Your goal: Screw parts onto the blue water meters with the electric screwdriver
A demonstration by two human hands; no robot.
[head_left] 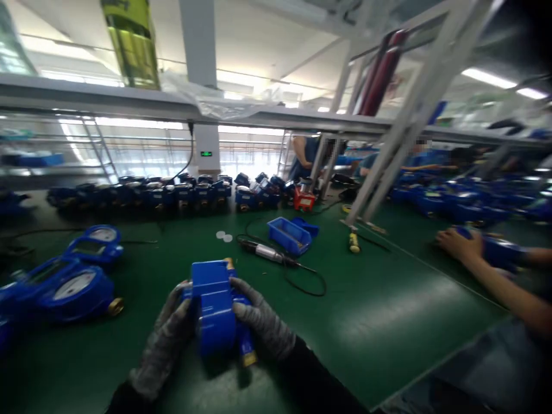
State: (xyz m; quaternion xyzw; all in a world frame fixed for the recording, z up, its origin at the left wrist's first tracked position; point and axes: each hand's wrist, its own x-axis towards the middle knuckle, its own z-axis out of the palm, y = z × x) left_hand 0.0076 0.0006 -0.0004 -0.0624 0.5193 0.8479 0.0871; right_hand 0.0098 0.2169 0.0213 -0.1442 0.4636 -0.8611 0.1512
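Both gloved hands close around a blue meter (213, 307), which is held just above the green table (388, 310). The left hand (170, 330) wraps its near left side, and the right hand (261, 322) presses its fingers against the right flank. A brass fitting (249, 359) sticks out below the right hand's grip.

Left of the grip, two dial meters (73, 287) lie face up on the mat. Beyond the grip and slightly right lies an electric screwdriver (267, 253), its black cable looping toward the right. Just past it sits a small blue bin (288, 236), with two white discs (224, 236) to its left. Far beyond the grip, a row of meters (150, 195) lines the table's back. Well off to the right, a co-worker's hand (459, 244) rests on another blue unit (495, 252).
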